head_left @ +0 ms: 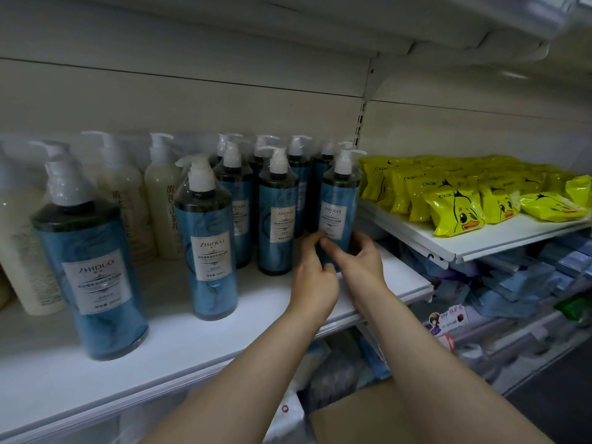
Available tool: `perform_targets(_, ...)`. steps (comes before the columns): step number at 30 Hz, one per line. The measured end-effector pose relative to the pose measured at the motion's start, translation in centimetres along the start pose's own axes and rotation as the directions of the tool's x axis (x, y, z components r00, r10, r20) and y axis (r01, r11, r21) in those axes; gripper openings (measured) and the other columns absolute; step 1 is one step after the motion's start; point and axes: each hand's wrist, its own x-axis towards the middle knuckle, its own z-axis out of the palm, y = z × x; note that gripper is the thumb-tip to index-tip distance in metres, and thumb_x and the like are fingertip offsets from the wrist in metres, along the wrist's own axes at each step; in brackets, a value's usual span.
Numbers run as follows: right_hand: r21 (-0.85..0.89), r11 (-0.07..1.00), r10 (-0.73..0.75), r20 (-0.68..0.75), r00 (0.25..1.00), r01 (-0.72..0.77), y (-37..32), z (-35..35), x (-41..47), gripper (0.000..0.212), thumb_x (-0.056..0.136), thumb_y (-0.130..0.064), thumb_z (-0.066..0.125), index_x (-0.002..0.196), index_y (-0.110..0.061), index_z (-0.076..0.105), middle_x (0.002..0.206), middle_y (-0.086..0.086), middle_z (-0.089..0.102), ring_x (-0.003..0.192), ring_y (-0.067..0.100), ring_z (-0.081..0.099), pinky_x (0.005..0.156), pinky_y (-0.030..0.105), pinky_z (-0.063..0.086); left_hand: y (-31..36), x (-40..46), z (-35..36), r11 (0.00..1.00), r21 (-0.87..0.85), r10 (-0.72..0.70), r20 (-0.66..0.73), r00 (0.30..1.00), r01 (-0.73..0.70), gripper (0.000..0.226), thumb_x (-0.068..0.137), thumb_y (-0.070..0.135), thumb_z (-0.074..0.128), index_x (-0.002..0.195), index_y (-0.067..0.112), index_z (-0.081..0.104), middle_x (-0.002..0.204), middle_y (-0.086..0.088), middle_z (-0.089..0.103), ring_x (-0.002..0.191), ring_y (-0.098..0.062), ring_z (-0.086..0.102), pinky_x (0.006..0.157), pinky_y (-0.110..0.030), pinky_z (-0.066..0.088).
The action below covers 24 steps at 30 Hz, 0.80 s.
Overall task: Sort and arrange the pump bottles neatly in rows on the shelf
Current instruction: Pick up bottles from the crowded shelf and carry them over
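Several blue ZHIDUO pump bottles stand on the white shelf (179, 341). The rightmost blue bottle (337, 200) is upright near the shelf's right end, and both hands grip its lower part. My left hand (312, 277) curls round its left side. My right hand (357, 256) wraps its right side, thumb across the front. Another blue bottle (277, 213) stands just left of it, one (208, 248) further forward, and a big one (91, 277) nearest at the front left. More blue bottles stand in rows behind.
Cream pump bottles (161, 200) stand at the back left. A higher shelf on the right carries yellow duck-print packets (458, 211). Blue packs (512, 280) fill the shelves below, and a cardboard box (358, 418) sits beneath my arms.
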Motion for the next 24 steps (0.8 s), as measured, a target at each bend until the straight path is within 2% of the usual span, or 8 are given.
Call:
perform_targets(2,-0.056,0.998,0.013,-0.005,1.000,-0.013,0.2,0.1,0.3,0.060,0.078,-0.032,0.084,0.132,-0.021,0.061,0.120,-0.003,0.071,0.109,0.014,0.068,0.098,0.038,0.056,-0.1,0.0,0.0,0.999,-0.038,-0.015,-0.030,0.999,0.014,0.062,0.091,-0.005,0.044,0.140,0.033,0.041,0.150,0.002,0.043,0.138,-0.016,0.042,0.113,-0.030,0.037)
perform_targets(4,-0.061,0.998,0.036,-0.002,0.999,-0.036,0.5,0.3,0.4,0.059,0.080,-0.030,0.083,0.132,-0.021,0.058,0.126,-0.001,0.069,0.115,0.017,0.066,0.102,0.043,0.054,0.0,0.1,-0.1,0.999,-0.025,-0.021,-0.055,0.998,0.020,0.068,0.093,-0.005,0.044,0.150,0.028,0.033,0.158,0.001,0.030,0.146,-0.017,0.031,0.120,-0.034,0.028)
perform_targets(7,-0.029,0.998,0.062,0.010,0.998,-0.061,0.5,0.7,0.7,0.052,0.086,-0.021,0.079,0.129,-0.027,0.049,0.133,0.004,0.064,0.122,0.020,0.061,0.106,0.045,0.050,0.2,0.2,-0.3,0.999,0.049,-0.014,-0.065,0.998,0.017,0.068,0.096,0.001,0.047,0.156,0.024,0.025,0.162,0.000,0.016,0.150,-0.017,0.017,0.121,-0.027,0.015)
perform_targets(11,-0.055,0.997,0.059,0.047,0.997,-0.057,0.4,1.1,0.9,0.042,0.092,-0.020,0.071,0.130,-0.027,0.054,0.133,0.003,0.065,0.122,0.020,0.062,0.107,0.045,0.049,0.6,0.0,-0.2,0.999,0.039,-0.014,-0.057,0.998,0.017,0.059,0.102,0.017,0.046,0.157,0.024,0.025,0.162,0.000,0.016,0.150,-0.014,0.015,0.117,-0.021,0.011)
perform_targets(15,-0.093,0.994,0.057,0.036,0.998,-0.053,0.1,1.6,0.8,0.036,0.091,-0.024,0.072,0.124,-0.031,0.060,0.123,-0.003,0.070,0.112,0.016,0.066,0.101,0.039,0.054,0.8,0.2,0.1,1.000,0.009,-0.022,-0.066,0.998,0.023,0.053,0.105,0.038,0.037,0.156,0.029,0.026,0.161,-0.001,0.021,0.150,-0.014,0.017,0.121,-0.028,0.011)
perform_targets(20,-0.146,0.988,0.046,0.027,0.999,-0.041,-0.3,2.3,0.7,0.050,0.083,-0.043,0.074,0.131,-0.030,0.061,0.122,-0.004,0.072,0.112,0.017,0.067,0.100,0.041,0.054,0.9,0.3,0.4,0.997,-0.061,-0.055,-0.053,0.997,0.052,0.072,0.088,0.067,0.022,0.154,0.040,0.028,0.162,0.004,0.026,0.150,-0.011,0.020,0.125,-0.040,0.014)
perform_targets(22,-0.112,0.991,0.073,0.017,0.997,-0.071,0.2,2.6,1.1,0.066,0.068,-0.058,0.072,0.129,-0.035,0.060,0.120,-0.006,0.072,0.112,0.016,0.067,0.100,0.044,0.054,1.0,0.5,0.6,0.993,-0.087,-0.087,-0.060,0.994,0.081,0.074,0.087,0.070,0.021,0.154,0.039,0.029,0.162,0.005,0.027,0.150,-0.011,0.021,0.124,-0.041,0.016)
perform_targets(24,-0.075,0.992,0.101,0.028,0.995,-0.098,0.8,2.5,1.7,0.070,0.067,-0.060,0.071,0.132,-0.038,0.058,0.123,-0.007,0.071,0.115,0.017,0.066,0.102,0.045,0.053,1.3,0.7,0.7,0.985,-0.133,-0.118,-0.055,0.991,0.110,0.068,0.092,0.068,0.023,0.154,0.039,0.029,0.163,0.006,0.026,0.150,-0.012,0.020,0.124,-0.041,0.016)
